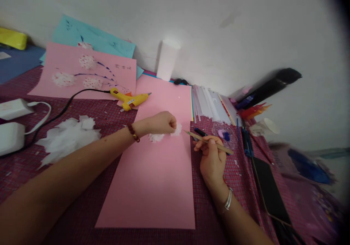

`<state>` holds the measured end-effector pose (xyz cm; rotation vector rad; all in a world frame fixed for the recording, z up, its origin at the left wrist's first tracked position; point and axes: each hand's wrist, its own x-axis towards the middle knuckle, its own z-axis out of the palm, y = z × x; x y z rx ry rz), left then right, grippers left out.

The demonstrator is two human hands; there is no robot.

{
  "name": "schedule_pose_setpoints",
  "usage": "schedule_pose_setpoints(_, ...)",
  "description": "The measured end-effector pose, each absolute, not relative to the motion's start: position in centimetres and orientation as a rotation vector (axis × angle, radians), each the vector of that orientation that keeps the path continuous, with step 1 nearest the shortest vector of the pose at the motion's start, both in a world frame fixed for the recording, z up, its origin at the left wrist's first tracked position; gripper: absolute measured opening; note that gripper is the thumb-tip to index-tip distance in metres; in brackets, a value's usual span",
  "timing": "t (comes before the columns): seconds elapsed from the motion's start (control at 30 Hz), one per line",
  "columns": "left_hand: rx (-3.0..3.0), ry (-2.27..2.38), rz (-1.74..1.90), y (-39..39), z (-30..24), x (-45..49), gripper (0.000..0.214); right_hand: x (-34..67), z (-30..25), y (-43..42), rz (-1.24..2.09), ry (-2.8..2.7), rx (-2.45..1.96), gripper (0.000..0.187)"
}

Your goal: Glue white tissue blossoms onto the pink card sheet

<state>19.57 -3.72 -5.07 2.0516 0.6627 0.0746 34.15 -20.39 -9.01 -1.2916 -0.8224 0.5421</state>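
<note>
A large pink paper sheet (153, 179) lies on the checked tablecloth in front of me. My left hand (161, 123) is closed in a pinch and presses a small white tissue tuft (177, 129) onto the sheet; a second white tuft (156, 137) sits just under the wrist. My right hand (212, 157) rests at the sheet's right edge, closed round a thin wooden brush (207, 140) whose tip points left toward the tufts.
A yellow glue gun (130, 99) with a black cord lies at the sheet's top left. Torn white tissue (67, 137) is piled to the left. Finished pink and blue sheets (87, 72) lean at the back. A paint palette (224, 133), pens and a dark tablet (269, 190) sit to the right.
</note>
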Motion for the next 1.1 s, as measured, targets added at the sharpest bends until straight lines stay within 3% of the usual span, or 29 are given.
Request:
schedule_pose_setpoints(0.47, 2.227, 0.812, 0.124, -4.7, -5.5, 20.6, 0.013, 33.3, -9.0, -20.1, 0.532, -1.145, -1.468, 0.018)
schedule_pose_setpoints(0.67, 2.528, 0.87, 0.341, -2.6, -6.5, 19.8, 0.021, 33.5, -9.5, -20.4, 0.476, -1.257, -1.499, 0.018)
schedule_pose_setpoints(0.93, 2.777, 0.856, 0.213, -3.0, -6.8, 19.3, 0.026, 33.4, -9.6, -20.9, 0.433, -1.541, -1.502, 0.017)
schedule_pose_setpoints(1.1, 2.835, 0.831, 0.228, -3.2, -7.4, 19.5, 0.027, 33.5, -9.2, -20.9, 0.474, -1.163, -1.436, 0.017)
